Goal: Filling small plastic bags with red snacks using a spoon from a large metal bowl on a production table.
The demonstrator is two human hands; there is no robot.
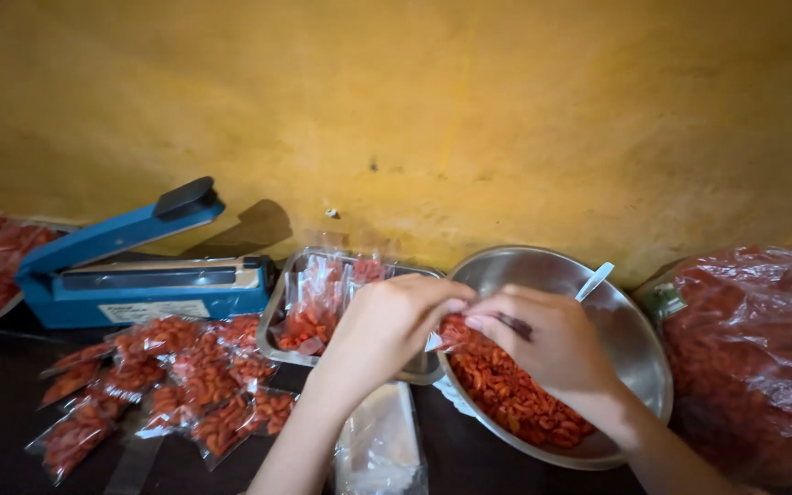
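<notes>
My left hand [387, 325] and my right hand [543, 344] meet over the rim of a steel bowl [639, 344], both pinching a small clear plastic bag [446, 332] with red snack pieces in it. The bowl holds a heap of red curled snack pieces [515, 394] and a white spoon [595, 280] leans on its far side. Behind my left hand a metal tray [277, 307] holds filled bags standing upright [323, 298].
A blue heat sealer [135, 270] with its arm raised stands at the left, by the yellow wall. Several sealed snack bags [176, 380] lie on the dark table. A big bag of red snacks [758, 353] sits at the right, a stack of empty clear bags [378, 445] near me.
</notes>
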